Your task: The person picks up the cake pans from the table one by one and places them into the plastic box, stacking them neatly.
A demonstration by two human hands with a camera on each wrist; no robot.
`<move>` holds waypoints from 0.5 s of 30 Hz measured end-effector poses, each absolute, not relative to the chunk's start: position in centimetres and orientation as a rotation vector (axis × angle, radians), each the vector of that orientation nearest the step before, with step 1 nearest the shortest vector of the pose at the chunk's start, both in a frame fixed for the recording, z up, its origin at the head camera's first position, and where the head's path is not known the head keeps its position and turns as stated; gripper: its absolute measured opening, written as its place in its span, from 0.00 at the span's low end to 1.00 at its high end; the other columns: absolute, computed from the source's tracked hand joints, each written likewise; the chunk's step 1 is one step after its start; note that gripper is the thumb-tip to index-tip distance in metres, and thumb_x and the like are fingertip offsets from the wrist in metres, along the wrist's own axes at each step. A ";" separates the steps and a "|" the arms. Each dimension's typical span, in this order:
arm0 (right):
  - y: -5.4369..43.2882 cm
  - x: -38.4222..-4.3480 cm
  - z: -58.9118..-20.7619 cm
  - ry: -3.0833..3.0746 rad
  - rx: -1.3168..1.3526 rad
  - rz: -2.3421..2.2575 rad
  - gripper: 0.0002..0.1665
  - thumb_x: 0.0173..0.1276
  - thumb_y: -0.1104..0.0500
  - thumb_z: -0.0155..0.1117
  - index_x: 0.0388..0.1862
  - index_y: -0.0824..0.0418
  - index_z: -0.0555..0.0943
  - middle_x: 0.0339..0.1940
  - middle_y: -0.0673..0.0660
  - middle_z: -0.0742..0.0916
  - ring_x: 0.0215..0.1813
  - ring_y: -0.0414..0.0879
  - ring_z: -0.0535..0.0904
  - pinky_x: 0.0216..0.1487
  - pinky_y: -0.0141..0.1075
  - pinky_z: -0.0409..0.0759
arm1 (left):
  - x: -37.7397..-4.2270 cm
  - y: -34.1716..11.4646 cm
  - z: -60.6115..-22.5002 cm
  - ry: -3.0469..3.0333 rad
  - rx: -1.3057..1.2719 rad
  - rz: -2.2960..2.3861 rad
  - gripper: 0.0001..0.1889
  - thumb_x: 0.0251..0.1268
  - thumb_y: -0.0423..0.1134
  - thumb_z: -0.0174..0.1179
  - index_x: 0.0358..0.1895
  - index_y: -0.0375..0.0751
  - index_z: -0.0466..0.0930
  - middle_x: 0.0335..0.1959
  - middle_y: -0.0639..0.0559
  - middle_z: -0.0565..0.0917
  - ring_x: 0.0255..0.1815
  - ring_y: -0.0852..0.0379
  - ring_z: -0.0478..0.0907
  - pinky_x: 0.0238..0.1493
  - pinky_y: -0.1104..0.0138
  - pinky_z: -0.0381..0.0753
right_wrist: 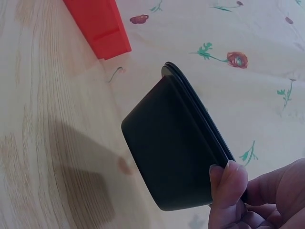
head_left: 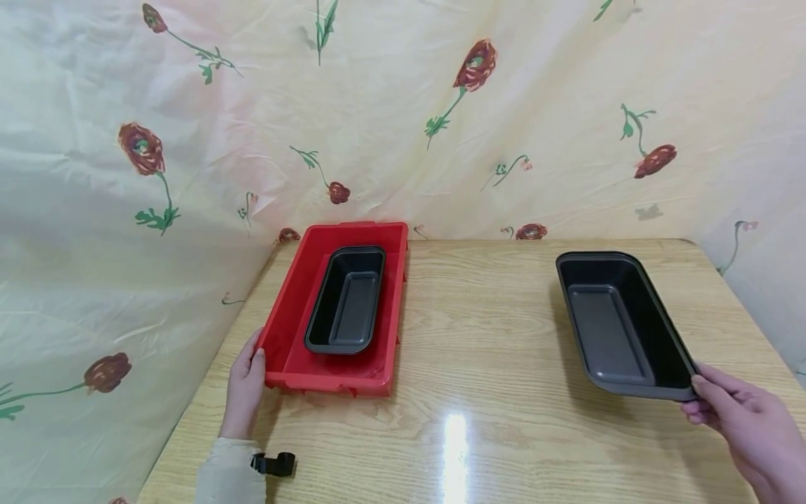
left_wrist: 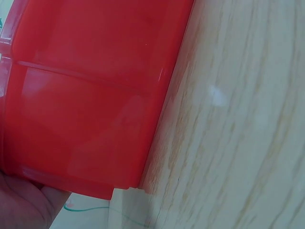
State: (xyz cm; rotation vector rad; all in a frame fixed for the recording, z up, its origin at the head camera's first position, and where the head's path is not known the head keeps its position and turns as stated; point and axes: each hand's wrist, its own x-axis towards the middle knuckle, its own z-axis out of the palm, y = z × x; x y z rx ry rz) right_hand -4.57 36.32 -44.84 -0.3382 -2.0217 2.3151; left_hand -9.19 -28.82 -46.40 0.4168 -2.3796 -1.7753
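A red plastic tray (head_left: pixel 296 336) sits at the left of the table, and a dark loaf pan (head_left: pixel 355 308) lies inside it. My left hand (head_left: pixel 244 385) grips the tray's near-left corner, thumb at the rim; the left wrist view shows this hand (left_wrist: pixel 28 202) at the tray's outer wall (left_wrist: pixel 81 119). On the right, my right hand (head_left: pixel 749 427) pinches the near-right corner of another dark loaf pan (head_left: pixel 607 329). This pan (right_wrist: pixel 167 148) is held above the table, tilted, its shadow falling below. Its rim shows a doubled edge line in the right wrist view.
The wooden table (head_left: pixel 485 336) spans the area between the tray and the held pan, with a bright light reflection near its front. A floral cloth (head_left: pixel 390 119) hangs behind the table and along its sides. A black strap (head_left: pixel 273 464) is on the left wrist.
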 end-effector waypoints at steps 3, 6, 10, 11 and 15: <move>36.0 -4.5 -44.7 -1.999 -0.312 2.333 0.26 0.75 0.67 0.50 0.36 0.35 0.85 0.29 0.44 0.87 0.25 0.40 0.82 0.25 0.29 0.81 | -9.2 -28.9 -46.5 -2.380 0.415 -1.777 0.26 0.80 0.41 0.37 0.78 0.46 0.53 0.75 0.46 0.59 0.68 0.45 0.62 0.51 0.80 0.72; 35.5 -4.5 -44.4 -2.012 -0.318 2.322 0.27 0.75 0.68 0.51 0.36 0.34 0.84 0.29 0.44 0.87 0.25 0.40 0.82 0.25 0.29 0.81 | -9.2 -28.9 -46.4 -2.388 0.422 -1.775 0.26 0.80 0.41 0.38 0.78 0.48 0.52 0.75 0.47 0.59 0.69 0.46 0.62 0.54 0.76 0.73; 35.2 -4.6 -44.4 -2.032 -0.325 2.325 0.26 0.75 0.67 0.52 0.35 0.34 0.84 0.29 0.44 0.87 0.25 0.40 0.82 0.25 0.29 0.81 | -9.2 -28.8 -46.3 -2.396 0.422 -1.767 0.26 0.80 0.42 0.38 0.78 0.49 0.52 0.75 0.47 0.59 0.69 0.46 0.62 0.54 0.75 0.73; 35.2 -4.6 -44.4 -2.031 -0.319 2.332 0.26 0.74 0.68 0.52 0.36 0.34 0.84 0.29 0.44 0.87 0.25 0.40 0.82 0.26 0.29 0.81 | -9.2 -28.8 -46.3 -2.398 0.422 -1.760 0.26 0.80 0.43 0.38 0.78 0.49 0.52 0.75 0.47 0.59 0.69 0.46 0.62 0.54 0.76 0.73; 34.9 -4.8 -44.7 -2.001 -0.263 2.360 0.26 0.74 0.69 0.51 0.37 0.36 0.85 0.30 0.45 0.87 0.25 0.40 0.82 0.26 0.29 0.81 | -9.2 -28.8 -46.3 -2.398 0.430 -1.749 0.26 0.80 0.42 0.38 0.78 0.48 0.53 0.75 0.48 0.60 0.69 0.48 0.62 0.55 0.77 0.72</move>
